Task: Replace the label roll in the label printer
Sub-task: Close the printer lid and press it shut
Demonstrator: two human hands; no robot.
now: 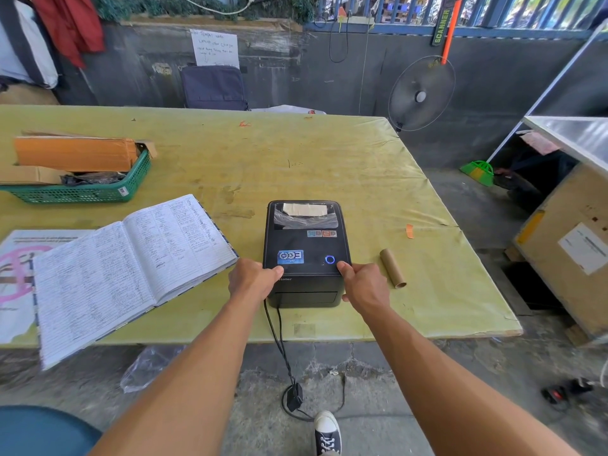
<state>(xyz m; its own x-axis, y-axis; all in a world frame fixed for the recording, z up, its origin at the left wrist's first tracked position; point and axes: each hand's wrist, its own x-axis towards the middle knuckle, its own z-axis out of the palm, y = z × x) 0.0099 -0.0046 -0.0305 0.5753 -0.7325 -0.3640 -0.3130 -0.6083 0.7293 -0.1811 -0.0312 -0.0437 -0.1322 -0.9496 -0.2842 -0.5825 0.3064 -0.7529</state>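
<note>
We get bright, even daylight; the brightest bit is beyond the railing (pixel 411 14) at top right, partly blown out. Shadows are soft: a thin one under the label printer (pixel 306 245) front, a darker one below the table (pixel 296 159) near edge. Mild glare on the printer's clear window & on the metal shelf (pixel 579 136) at right. Strong wide-angle bend: table's far edge curves, frame corners stretch. Centre sharp, corners a bit soft, no motion blur.

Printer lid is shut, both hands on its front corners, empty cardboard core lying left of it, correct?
Wrong on one point: the head view shows the empty cardboard core lying right of the printer, not left. The lid is shut, and the left hand and right hand hold its front corners.
</note>
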